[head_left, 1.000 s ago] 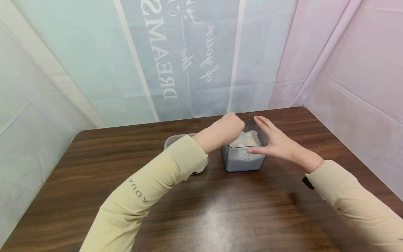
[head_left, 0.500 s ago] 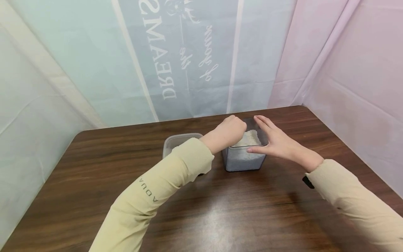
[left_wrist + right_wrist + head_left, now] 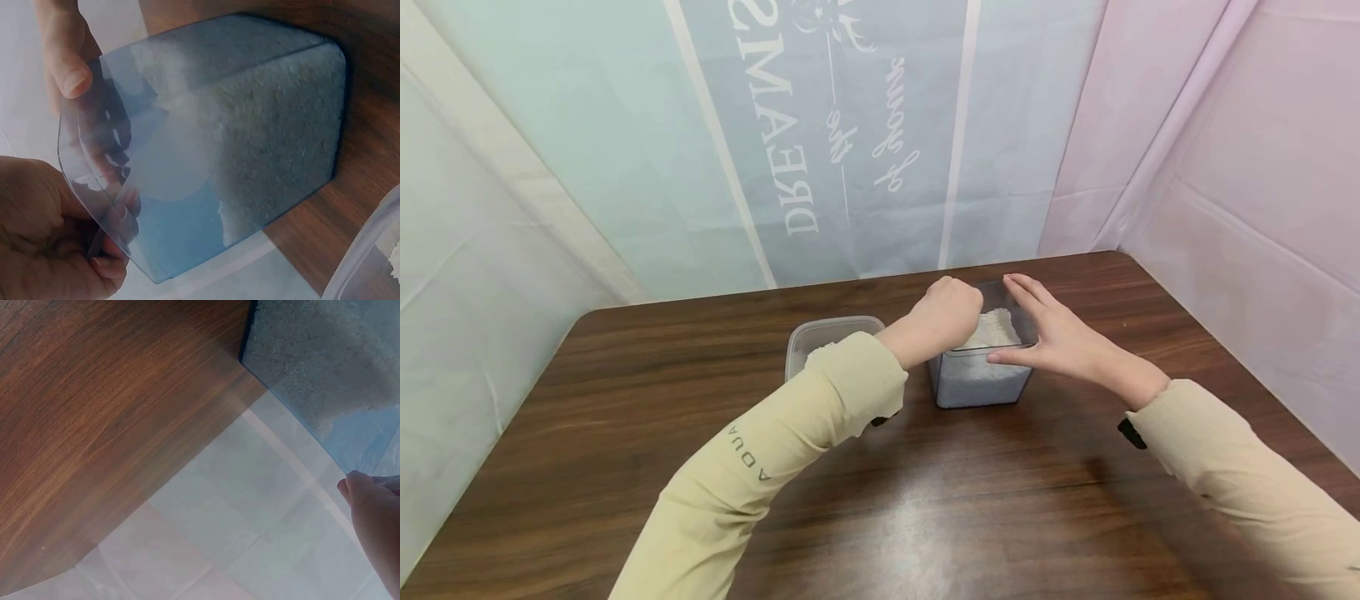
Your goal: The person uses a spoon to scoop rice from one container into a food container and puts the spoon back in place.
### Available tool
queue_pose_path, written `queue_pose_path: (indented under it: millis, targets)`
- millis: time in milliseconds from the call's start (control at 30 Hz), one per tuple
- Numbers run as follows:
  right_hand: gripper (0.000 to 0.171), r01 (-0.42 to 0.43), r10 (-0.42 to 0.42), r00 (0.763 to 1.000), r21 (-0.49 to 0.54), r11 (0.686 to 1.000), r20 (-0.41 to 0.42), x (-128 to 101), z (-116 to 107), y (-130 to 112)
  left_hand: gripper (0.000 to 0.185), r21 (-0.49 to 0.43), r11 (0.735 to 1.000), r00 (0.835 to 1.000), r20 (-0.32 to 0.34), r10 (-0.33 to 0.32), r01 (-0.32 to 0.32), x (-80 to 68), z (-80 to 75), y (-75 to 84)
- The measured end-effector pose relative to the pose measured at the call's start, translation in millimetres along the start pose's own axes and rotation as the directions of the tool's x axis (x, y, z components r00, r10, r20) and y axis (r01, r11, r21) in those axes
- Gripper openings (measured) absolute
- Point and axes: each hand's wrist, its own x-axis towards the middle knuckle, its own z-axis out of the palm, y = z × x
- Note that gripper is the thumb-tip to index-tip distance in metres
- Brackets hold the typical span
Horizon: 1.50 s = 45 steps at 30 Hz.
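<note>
A clear bluish square bin [image 3: 981, 385] partly filled with white rice [image 3: 269, 119] stands on the table. Over its left side, my left hand [image 3: 942, 317] is lowered with the fingers curled round a thin handle [image 3: 95, 242]. A pale rounded scoop shape [image 3: 172, 159] shows through the bin wall at the rice, though its outline is blurred. My right hand [image 3: 1063, 337] holds the bin's right side at the rim, thumb on the near wall and fingers at the far corner. The bin hides some left fingertips from above.
A clear lidless box [image 3: 820, 333] with white grains in it stands left of the bin, partly covered by the left sleeve [image 3: 842, 383]. The brown wooden table [image 3: 925, 500] ends at a hanging cloth [image 3: 865, 125] behind and on both sides.
The left hand and forearm have shifted slightly right, uncovering more of the left box, and the pale scoop is less visible from above. The right hand and bin stay in place.
</note>
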Motion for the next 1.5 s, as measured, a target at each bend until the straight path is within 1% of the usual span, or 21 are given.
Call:
queue_pose_path:
  millis: [167,300,433,533,700,867,967,1267,1467,1500]
  targets:
    - [0.099,0.007,-0.007,1.0,-0.01,1.0,-0.009,0,0,-1,0.026,-0.074,0.996,0.998,0.001,-0.06,0.06,0.4,-2.3,-2.3]
    - [0.099,0.009,-0.009,1.0,-0.017,1.0,-0.014,0,-1,-1,0.024,-0.158,0.982,0.994,0.012,-0.105,0.105,1.5,-3.3,-4.8]
    - [0.099,0.008,-0.008,1.0,-0.022,1.0,-0.019,0,0,-1,0.024,-0.232,0.964,0.992,0.04,-0.123,0.129,1.4,-3.7,-6.8]
    - [0.099,0.01,-0.01,1.0,-0.022,1.0,-0.017,0,0,-1,0.024,-0.285,0.946,0.988,0.063,-0.142,0.154,1.2,-4.5,-8.0]
    - [0.099,0.012,-0.012,1.0,-0.018,1.0,-0.022,0,0,-1,0.022,-0.355,0.916,0.982,0.071,-0.175,0.189,1.2,-7.9,-8.9]
    - [0.1,0.009,-0.009,1.0,-0.019,1.0,-0.019,1,1,0,0.022,-0.399,0.894,0.979,0.092,-0.183,0.205,0.5,-10.4,-9.5]
    - [0.1,0.005,-0.005,1.0,-0.023,1.0,-0.014,1,0,0,0.023,-0.41,0.886,0.976,0.099,-0.193,0.217,0.2,-11.3,-10.0]
    - [0.101,-0.005,0.005,1.0,-0.021,1.0,-0.006,0,-2,-2,0.025,-0.474,0.851,0.974,0.104,-0.203,0.228,-1.8,-12.7,-12.4]
    - [0.1,0.004,-0.004,1.0,-0.015,1.0,-0.011,0,0,0,0.026,-0.48,0.841,0.969,0.133,-0.211,0.249,-0.5,-10.9,-15.5]
    - [0.1,0.005,-0.006,1.0,-0.015,1.0,-0.013,0,1,1,0.026,-0.487,0.836,0.967,0.141,-0.211,0.253,-0.2,-10.7,-16.3]
